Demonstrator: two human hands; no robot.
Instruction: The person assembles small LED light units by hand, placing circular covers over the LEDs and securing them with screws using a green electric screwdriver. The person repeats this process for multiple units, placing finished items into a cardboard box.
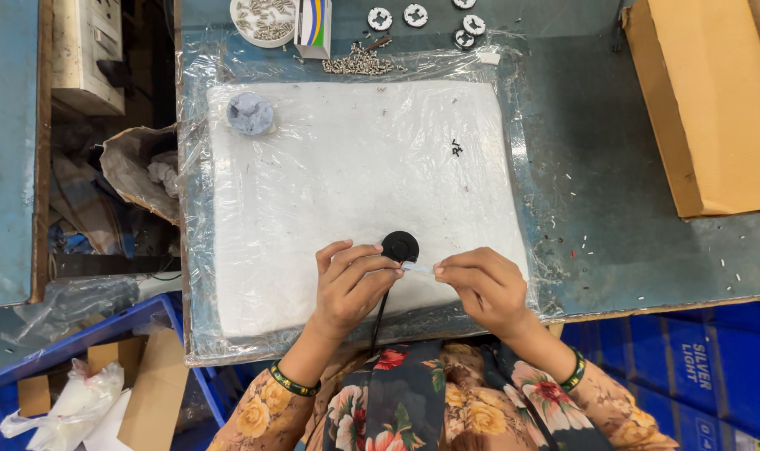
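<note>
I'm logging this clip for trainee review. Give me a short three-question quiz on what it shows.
1. True or false: the black round part lies on the white padded mat.
2. What do the left hand and right hand hold between them? A) a small pale strip B) a screwdriver C) a cardboard box
3. Which side of the bench holds the cardboard box?

Key: 1 true; 2 A; 3 the person's right.
</note>
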